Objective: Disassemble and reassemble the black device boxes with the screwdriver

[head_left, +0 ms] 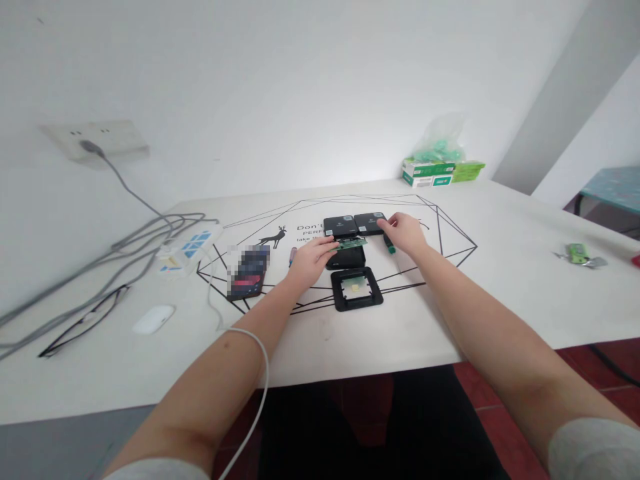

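Note:
My left hand [313, 260] has its fingertips closed on the left end of a green circuit board [353, 244]. The board is above an open black plastic case [347, 259]. With thumb and fingers, my right hand [404, 232] grips the right edge of a black box [369, 224] with a small round label. A second, similar black box [341, 226] lies beside it on the left. Nearest to me is a square black frame [356, 289] with a pale, greenish part in its middle. A green-handled tool [389, 245] lies under my right hand, partly hidden.
Left of my hands lie a phone [249, 273], a white mouse [154, 319], glasses [83, 321] and a power strip [190, 250] with grey cables. A white cable crosses my left forearm. Green boxes [430, 172] stand at the back; a green multi-tool [579, 254] lies far right.

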The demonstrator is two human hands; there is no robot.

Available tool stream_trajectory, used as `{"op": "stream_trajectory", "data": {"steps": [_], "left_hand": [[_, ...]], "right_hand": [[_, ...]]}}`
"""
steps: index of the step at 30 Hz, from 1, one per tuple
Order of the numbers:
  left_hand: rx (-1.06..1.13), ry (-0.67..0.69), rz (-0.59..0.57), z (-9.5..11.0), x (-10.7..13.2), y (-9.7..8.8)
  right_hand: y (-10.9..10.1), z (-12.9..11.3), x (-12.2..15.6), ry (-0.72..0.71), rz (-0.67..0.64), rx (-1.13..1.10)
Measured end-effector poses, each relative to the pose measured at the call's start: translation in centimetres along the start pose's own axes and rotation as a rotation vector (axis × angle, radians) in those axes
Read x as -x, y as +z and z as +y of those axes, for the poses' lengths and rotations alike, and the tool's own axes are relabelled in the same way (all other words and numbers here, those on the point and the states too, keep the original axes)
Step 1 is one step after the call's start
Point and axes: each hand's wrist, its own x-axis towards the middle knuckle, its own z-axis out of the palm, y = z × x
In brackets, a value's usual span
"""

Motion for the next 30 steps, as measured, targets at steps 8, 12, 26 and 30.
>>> {"op": "stream_trajectory", "data": {"steps": [8,12,26,30], "left_hand": [[-0.062,0.096,0.007,0.3,0.2,-0.1],[-0.122,0.003,-0.006,0.8,0.1,-0.1],[-0.226,-0.205,-0.398,0.2,0.5,-0.8],[-0.246,-0.229,-0.404,0.4,0.3,-0.8]], "right_hand": [[0.9,-4.0,2.8,0.332,-0.618,-0.946],[1.4,-3.3,2.1,0.435,-0.527,-1.007],[-1.2,2.3,-2.0,0.512,-0.408,-0.585],[-0.9,2.4,-1.7,0.385,-0.424,-0.444]]}}
